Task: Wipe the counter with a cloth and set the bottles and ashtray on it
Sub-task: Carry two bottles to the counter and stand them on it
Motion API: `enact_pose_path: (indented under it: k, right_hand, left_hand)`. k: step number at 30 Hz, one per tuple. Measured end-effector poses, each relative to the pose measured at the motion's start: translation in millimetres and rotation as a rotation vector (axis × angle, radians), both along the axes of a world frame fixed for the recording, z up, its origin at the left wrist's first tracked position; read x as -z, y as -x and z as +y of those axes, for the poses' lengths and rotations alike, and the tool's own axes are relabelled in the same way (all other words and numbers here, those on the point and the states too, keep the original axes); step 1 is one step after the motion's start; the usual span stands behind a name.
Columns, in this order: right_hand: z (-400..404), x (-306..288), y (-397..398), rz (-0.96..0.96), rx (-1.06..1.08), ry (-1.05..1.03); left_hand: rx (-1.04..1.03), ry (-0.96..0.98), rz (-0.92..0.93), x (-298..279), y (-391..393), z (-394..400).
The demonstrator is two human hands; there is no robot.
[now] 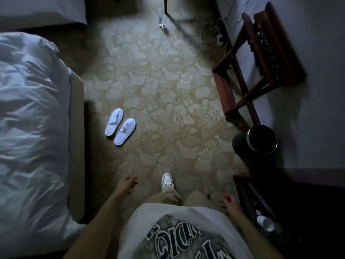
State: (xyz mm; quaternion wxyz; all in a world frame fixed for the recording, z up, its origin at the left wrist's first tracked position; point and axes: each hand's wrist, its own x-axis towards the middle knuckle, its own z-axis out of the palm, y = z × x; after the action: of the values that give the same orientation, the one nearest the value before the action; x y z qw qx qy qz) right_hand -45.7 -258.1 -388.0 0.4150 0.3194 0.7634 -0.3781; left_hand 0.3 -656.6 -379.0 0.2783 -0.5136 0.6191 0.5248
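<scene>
I look straight down at a patterned carpet in a dim room. My left hand hangs low beside my leg, fingers loosely apart, holding nothing. My right hand hangs on the other side, also empty with fingers apart, close to the edge of a dark counter at the lower right. On that counter's near corner stand a white paper cup and a small white bottle cap. A clear plastic bottle stands on the floor far ahead. No cloth or ashtray shows.
A bed with a white duvet fills the left side. White slippers lie on the carpet beside it. A wooden luggage rack and a dark round bin stand along the right wall. Cables lie near the far wall.
</scene>
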Motion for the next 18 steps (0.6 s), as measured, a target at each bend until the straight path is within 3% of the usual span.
enact_pose_path:
  k: [4, 8, 12, 18]
  right_hand:
    - [-14.5, 2.2, 73.9, -0.019, 0.028, -0.028]
    - [-57.6, 20.2, 191.6, -0.01, -0.008, -0.024]
    - [-129.9, 27.5, 335.0, 0.0, -0.141, 0.034]
    - [-277.1, -12.1, 566.1, 0.127, -0.391, 0.139]
  left_hand:
    - [0.047, 0.04, 0.172, -11.1, 125.9, -60.2]
    - [0.041, 0.044, 0.18, -0.8, 220.9, -104.7]
    - [-0.111, 0.024, 0.059, 8.9, 274.0, -134.3]
    - [-0.372, 0.011, -0.116, 5.8, 323.4, -166.1]
